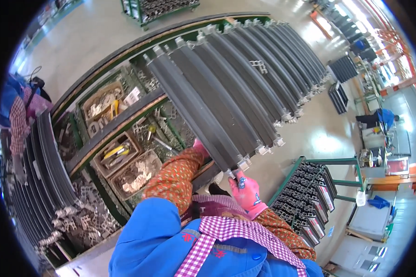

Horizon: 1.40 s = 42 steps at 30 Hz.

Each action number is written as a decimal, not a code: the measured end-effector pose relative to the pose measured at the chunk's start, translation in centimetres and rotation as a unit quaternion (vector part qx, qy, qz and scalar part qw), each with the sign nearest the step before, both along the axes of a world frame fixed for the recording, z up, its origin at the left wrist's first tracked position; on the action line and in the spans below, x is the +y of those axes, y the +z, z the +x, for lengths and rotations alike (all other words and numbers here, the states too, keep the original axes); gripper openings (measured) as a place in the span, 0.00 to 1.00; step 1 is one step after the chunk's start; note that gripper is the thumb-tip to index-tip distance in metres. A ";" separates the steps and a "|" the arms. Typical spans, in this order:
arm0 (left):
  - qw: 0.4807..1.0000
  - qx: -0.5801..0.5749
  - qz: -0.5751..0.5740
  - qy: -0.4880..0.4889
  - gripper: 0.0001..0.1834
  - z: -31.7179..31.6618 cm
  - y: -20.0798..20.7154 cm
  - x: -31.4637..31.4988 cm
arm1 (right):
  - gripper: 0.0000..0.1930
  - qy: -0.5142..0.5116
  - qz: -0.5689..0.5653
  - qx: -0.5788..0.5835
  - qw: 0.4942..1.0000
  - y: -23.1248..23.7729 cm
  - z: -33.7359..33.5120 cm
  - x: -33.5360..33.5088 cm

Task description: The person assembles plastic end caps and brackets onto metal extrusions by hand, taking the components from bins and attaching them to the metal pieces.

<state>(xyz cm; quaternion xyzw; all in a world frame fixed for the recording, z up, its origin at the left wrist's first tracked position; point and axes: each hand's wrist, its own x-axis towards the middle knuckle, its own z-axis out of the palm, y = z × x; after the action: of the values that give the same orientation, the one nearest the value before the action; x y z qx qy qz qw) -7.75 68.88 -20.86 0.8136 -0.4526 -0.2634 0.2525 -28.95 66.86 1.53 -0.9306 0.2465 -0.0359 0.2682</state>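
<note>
Long dark radiator-like panels (217, 108) with silver end fittings lie side by side across a green-framed bench. My right hand (247, 191), in a pink glove with a blue pattern, is closed at the near end of the closest panel. Its fingertips pinch around the silver end fitting (243, 162) there. My left hand (200, 148), also in pink, is at the left long edge of that same panel. My sleeve and the panel edge hide most of its fingers. A small silver bracket-like piece (259, 66) lies on top of the panels.
Left of the panels, bins (145, 171) hold small parts and yellow-handled tools. A hammer-like tool (164, 144) lies beside them. Farther left, another person (21, 115) stands by more stacked panels (46, 166). A green rack (305, 198) of dark parts stands at my right.
</note>
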 end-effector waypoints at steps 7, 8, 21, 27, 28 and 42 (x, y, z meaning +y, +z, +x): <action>0.966 0.017 -0.096 0.238 0.26 4.7 -4.2 10.8 | 0.14 0.137 0.074 0.019 0.988 2.0 1.6 -0.2; 0.970 0.039 -0.103 0.218 0.26 3.3 -0.2 8.6 | 0.16 0.110 0.073 0.029 0.991 1.1 1.2 -2.3; 0.384 0.572 -0.521 0.505 0.18 -7.5 16.8 28.1 | 0.16 0.059 -0.137 -0.229 0.962 4.3 18.9 -20.8; 0.419 0.479 -0.548 0.543 0.25 -10.8 20.5 29.7 | 0.29 0.033 -0.299 -0.061 0.952 -3.3 26.9 -39.1; 0.405 0.466 -0.553 0.559 0.26 -11.4 20.5 30.3 | 0.29 0.037 -0.276 -0.017 0.960 -4.4 28.2 -40.2; 0.261 0.525 -0.653 0.480 0.17 -15.6 18.2 34.0 | 0.22 0.035 -0.112 -0.225 0.967 3.4 35.4 -30.6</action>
<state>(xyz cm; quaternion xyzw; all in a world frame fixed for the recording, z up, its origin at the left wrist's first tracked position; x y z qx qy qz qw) -23.36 102.89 -2.64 0.1261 0.2329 -0.0789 0.9610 6.48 36.31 4.96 -0.9306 0.1419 -0.2624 0.2121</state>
